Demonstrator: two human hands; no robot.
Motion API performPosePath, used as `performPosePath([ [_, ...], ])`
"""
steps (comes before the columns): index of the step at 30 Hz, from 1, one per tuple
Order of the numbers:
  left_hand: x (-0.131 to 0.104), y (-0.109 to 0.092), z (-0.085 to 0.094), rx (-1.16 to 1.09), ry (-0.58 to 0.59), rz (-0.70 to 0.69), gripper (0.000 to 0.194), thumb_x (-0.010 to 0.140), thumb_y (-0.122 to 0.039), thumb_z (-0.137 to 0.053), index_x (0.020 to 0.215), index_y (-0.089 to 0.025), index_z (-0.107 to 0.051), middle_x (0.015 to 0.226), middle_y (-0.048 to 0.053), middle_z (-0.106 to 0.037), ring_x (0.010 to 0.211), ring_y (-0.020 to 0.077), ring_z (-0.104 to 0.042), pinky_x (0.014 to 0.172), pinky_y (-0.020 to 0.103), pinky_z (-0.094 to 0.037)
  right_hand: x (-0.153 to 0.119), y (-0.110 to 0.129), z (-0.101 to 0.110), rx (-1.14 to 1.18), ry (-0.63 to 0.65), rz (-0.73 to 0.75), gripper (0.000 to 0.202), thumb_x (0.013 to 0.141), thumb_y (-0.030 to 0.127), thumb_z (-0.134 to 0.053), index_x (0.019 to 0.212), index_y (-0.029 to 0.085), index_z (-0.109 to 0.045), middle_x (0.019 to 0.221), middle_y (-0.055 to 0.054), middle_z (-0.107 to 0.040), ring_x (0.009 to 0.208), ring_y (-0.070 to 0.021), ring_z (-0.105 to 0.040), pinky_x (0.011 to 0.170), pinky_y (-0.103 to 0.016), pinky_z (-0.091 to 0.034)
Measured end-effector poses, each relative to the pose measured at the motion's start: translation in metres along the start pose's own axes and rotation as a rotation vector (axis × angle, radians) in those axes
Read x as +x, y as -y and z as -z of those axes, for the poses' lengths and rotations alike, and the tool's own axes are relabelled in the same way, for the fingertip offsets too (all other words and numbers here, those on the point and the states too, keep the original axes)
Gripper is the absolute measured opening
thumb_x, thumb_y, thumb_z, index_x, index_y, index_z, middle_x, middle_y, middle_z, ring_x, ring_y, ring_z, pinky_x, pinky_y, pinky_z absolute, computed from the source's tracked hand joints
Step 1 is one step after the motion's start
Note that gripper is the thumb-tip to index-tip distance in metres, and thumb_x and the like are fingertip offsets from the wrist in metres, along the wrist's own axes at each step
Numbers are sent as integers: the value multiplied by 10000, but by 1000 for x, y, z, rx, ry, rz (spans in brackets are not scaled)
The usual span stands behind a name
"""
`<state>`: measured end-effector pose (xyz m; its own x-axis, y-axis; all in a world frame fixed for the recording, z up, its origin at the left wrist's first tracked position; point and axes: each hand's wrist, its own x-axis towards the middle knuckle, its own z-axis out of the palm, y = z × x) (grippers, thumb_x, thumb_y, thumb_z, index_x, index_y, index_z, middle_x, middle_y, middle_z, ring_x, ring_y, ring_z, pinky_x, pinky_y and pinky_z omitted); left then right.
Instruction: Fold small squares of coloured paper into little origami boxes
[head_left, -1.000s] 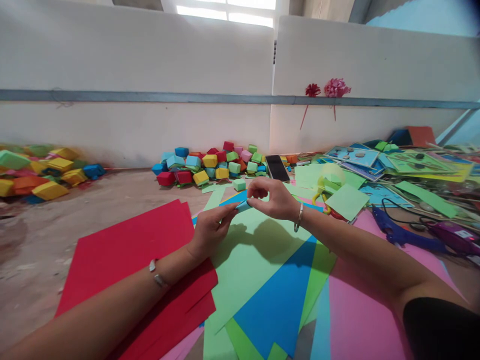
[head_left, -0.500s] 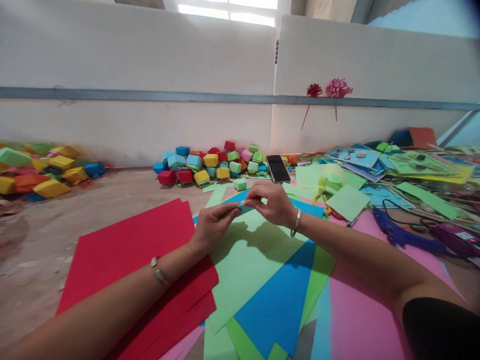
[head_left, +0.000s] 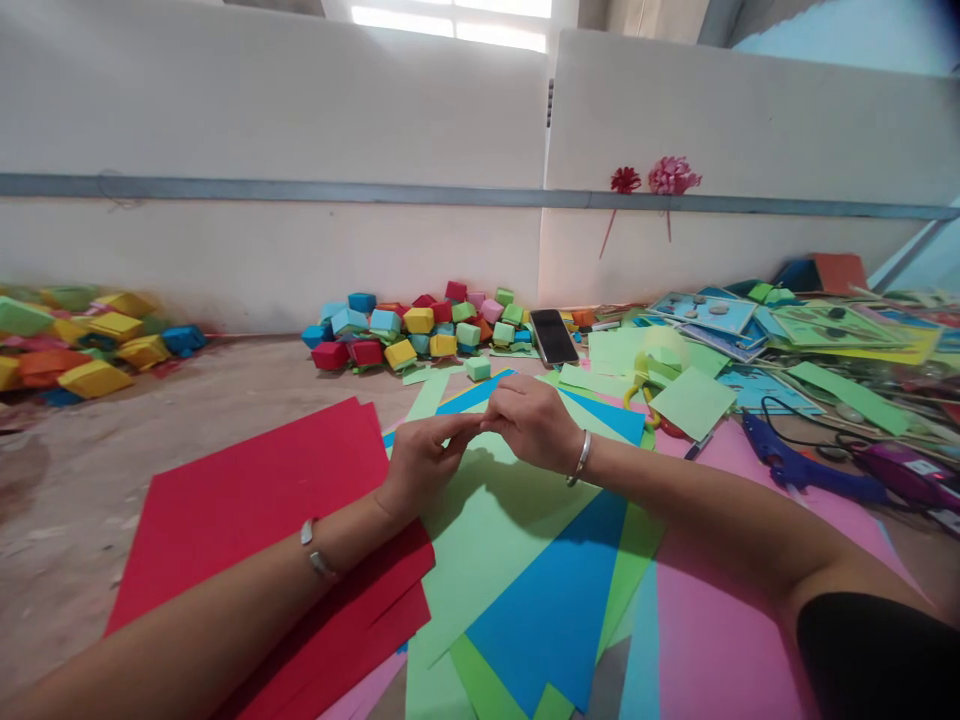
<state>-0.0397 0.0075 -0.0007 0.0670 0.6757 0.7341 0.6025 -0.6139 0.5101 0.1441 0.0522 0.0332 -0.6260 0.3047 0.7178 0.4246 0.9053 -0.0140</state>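
Note:
My left hand (head_left: 421, 462) and my right hand (head_left: 531, 425) meet at the fingertips above a light green paper sheet (head_left: 469, 580). Both are closed in a pinch. A small pale blue-green paper piece showed between them a moment ago; the fingers hide it now. Under and around the green sheet lie a blue sheet (head_left: 559, 590) and a stack of red sheets (head_left: 262, 480), which my left forearm crosses. Just beyond my hands sits a small light green paper cube (head_left: 478, 368).
Colourful paper cubes (head_left: 420, 320) are heaped by the wall, with another pile (head_left: 97, 350) at far left. A phone (head_left: 555, 338) lies behind my hands. To the right are yellow-handled scissors (head_left: 640, 388), a blue glue gun (head_left: 802, 470), pink paper (head_left: 720, 620) and decorated cards (head_left: 709, 312).
My right hand has turned and lowered slightly, its fingers curling closer over the left fingertips. The pale paper piece between them has gone out of sight.

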Motion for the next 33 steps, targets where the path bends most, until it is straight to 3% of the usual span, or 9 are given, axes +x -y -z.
performPosePath([
  [4, 3, 3, 0, -100, -22, 150, 190, 788, -363, -684, 824, -239, -823, 783, 28, -803, 663, 196, -730, 635, 269, -558, 3, -10, 1, 144, -31, 21, 139, 896, 313, -687, 849, 184, -667, 824, -51, -659, 827, -182, -586, 764, -298, -453],
  [7, 7, 6, -1, -242, -104, 329, 277, 728, -456, -740, 824, -209, -820, 814, 45, -806, 697, 210, -719, 670, 303, -573, 5, -19, 2, 189, -111, 15, 405, 779, 436, -798, 1045, 167, -654, 986, -94, -689, 949, -218, -617, 865, -347, -482],
  [10, 12, 5, -1, -367, -140, 439, 365, 679, -519, -784, 844, -194, -816, 867, 58, -805, 773, 223, -712, 726, 332, -580, 3, -23, 0, 239, -119, -54, 366, 792, 382, -796, 1046, 171, -638, 895, -57, -683, 843, -187, -617, 815, -337, -489],
  [14, 14, 2, 1, -374, -86, 357, 292, 706, -500, -787, 821, -233, -816, 912, 55, -780, 862, 211, -681, 815, 339, -551, -1, -21, -3, 318, -108, -141, 256, 819, 287, -768, 1015, 181, -642, 845, -22, -670, 759, -145, -584, 725, -289, -468],
  [17, 14, 2, 2, -319, -79, 305, 227, 717, -463, -779, 798, -254, -816, 832, 32, -723, 790, 178, -635, 717, 296, -524, -3, -16, -6, 366, -93, -175, 268, 793, 278, -784, 998, 174, -647, 867, -24, -673, 729, -128, -558, 683, -265, -450],
  [22, 13, 3, 2, -301, -46, 265, 151, 722, -373, -764, 786, -247, -817, 770, 25, -683, 718, 154, -597, 643, 268, -491, -3, -11, -9, 405, -125, -239, 119, 830, 263, -739, 830, 168, -667, 777, -10, -667, 668, -110, -528, 650, -244, -430],
  [29, 12, 4, 3, -288, -37, 306, 179, 720, -410, -768, 751, -238, -802, 782, 31, -698, 712, 157, -615, 614, 255, -503, -2, -7, -8, 495, -156, -347, 134, 812, 291, -769, 799, 164, -726, 733, -8, -682, 638, -98, -536, 634, -225, -446],
  [33, 13, 4, 5, -260, -14, 345, 222, 722, -451, -763, 734, -231, -787, 767, 30, -709, 703, 167, -627, 602, 258, -505, -1, -8, -6, 527, -161, -412, 197, 863, 349, -710, 803, 164, -743, 754, -33, -712, 644, -109, -560, 630, -235, -461],
])
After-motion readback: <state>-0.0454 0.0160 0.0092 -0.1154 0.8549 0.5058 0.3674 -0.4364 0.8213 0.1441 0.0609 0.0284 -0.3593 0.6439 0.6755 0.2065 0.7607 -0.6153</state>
